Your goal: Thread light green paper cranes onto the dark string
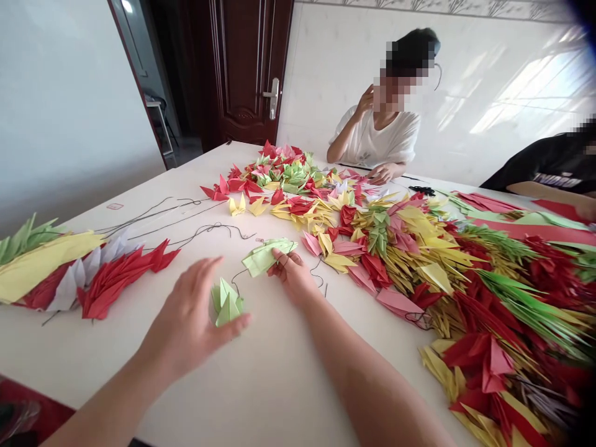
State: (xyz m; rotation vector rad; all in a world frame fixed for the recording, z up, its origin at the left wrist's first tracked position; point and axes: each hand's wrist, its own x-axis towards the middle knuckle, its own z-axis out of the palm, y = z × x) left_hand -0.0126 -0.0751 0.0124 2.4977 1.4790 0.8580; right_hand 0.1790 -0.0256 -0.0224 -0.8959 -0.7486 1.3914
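Observation:
My left hand [195, 316] hovers over the white table [261, 385] with a small light-green folded paper crane [226, 302] pinched between thumb and fingers. My right hand [294, 273] rests on the table a little farther off and grips a bunch of light-green paper cranes [265, 255] strung on a thin dark thread [235, 279]. The thread runs from the bunch toward the crane in my left hand.
A large heap of red, yellow, pink and green paper cranes [419, 261] covers the table's right side. A strung row of cranes [84, 273] lies at the left, with loose threads [177, 217] behind it. Two other people [377, 133] sit at the far side. A dark door [246, 68] stands behind.

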